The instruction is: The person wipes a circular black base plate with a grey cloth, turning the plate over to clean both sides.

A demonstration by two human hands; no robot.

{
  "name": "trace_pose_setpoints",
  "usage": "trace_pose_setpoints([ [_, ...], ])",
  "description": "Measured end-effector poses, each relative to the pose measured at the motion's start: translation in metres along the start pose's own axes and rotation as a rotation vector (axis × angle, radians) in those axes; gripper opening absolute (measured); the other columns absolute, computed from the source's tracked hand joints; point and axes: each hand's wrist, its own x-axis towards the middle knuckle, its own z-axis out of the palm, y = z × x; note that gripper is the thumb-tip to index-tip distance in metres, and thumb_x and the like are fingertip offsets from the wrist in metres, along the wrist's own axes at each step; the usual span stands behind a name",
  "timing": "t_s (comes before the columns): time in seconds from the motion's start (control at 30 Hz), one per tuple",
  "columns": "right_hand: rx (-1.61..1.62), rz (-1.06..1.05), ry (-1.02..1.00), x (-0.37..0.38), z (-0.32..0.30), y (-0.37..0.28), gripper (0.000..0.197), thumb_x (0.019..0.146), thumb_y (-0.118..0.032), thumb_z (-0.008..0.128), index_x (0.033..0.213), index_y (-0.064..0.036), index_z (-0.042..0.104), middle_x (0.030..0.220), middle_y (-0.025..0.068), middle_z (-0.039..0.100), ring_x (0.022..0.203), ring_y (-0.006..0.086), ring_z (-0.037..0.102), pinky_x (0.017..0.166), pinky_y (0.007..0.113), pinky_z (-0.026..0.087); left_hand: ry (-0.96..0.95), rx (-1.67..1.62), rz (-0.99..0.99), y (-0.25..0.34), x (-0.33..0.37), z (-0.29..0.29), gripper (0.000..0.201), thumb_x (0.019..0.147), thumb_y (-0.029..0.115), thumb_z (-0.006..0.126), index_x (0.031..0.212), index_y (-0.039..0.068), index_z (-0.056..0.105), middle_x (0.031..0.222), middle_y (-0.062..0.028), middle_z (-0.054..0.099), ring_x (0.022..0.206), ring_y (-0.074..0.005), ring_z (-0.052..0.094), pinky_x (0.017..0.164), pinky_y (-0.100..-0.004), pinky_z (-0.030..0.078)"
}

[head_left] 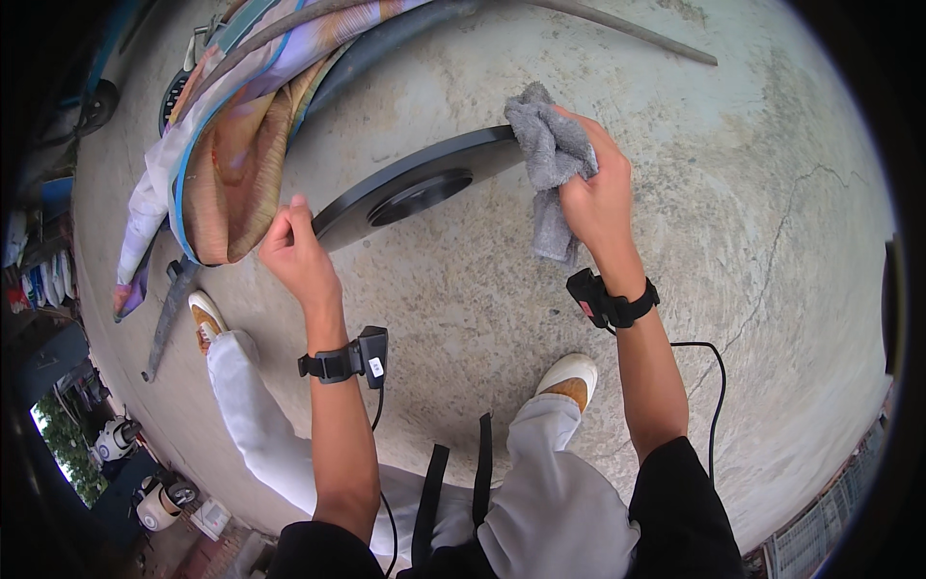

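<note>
A black round disc with a raised ring in its middle is held up, tilted, above the concrete floor. My left hand is closed on its left edge, thumb on top. In my right hand is a bunched grey cloth, pressed against the disc's right end. Part of the cloth hangs down below my fingers. The cloth covers that end of the disc, and I cannot tell whether my right fingers also grip the rim.
Beyond my left hand, a colourful printed fabric with blue edging drapes over curved bars. A grey rod extends over the floor at the top. A dark metal bar lies at the left. White-and-black vehicles stand at lower left.
</note>
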Motion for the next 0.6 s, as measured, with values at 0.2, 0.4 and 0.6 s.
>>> trace_pose_setpoints([
  [0.2, -0.169, 0.261, -0.140, -0.035, -0.003, 0.061, 0.063, 0.080, 0.002, 0.060, 0.139, -0.0026, 0.083, 0.133, 0.0243, 0.082, 0.124, 0.0463, 0.078, 0.111, 0.046, 0.061, 0.057, -0.005, -0.076, -0.014, -0.005, -0.004, 0.044, 0.119, 0.018, 0.072, 0.080, 0.002, 0.061, 0.081, 0.0061, 0.057, 0.076, -0.0055, 0.045, 0.069, -0.0276, 0.036],
  [0.4, -0.209, 0.243, -0.067, -0.060, -0.009, 0.039, 0.068, 0.078, 0.003, 0.060, 0.141, -0.0109, 0.085, 0.133, 0.0241, 0.080, 0.122, 0.0469, 0.077, 0.107, 0.050, 0.062, 0.071, -0.329, -0.323, -0.021, -0.016, -0.021, 0.036, 0.121, 0.021, 0.069, 0.094, 0.000, 0.078, 0.092, -0.0008, 0.079, 0.082, -0.0078, 0.068, 0.076, -0.0282, 0.056],
  [0.6, -0.111, 0.152, 0.039, -0.028, 0.017, -0.059, 0.085, 0.073, 0.010, 0.060, 0.150, -0.0195, 0.081, 0.149, 0.0239, 0.069, 0.118, 0.0479, 0.074, 0.106, 0.049, 0.062, 0.087, -0.296, -0.335, -0.015, -0.003, -0.024, 0.033, 0.121, 0.021, 0.067, 0.104, -0.003, 0.082, 0.108, -0.0070, 0.085, 0.095, -0.0106, 0.076, 0.086, -0.0277, 0.060],
])
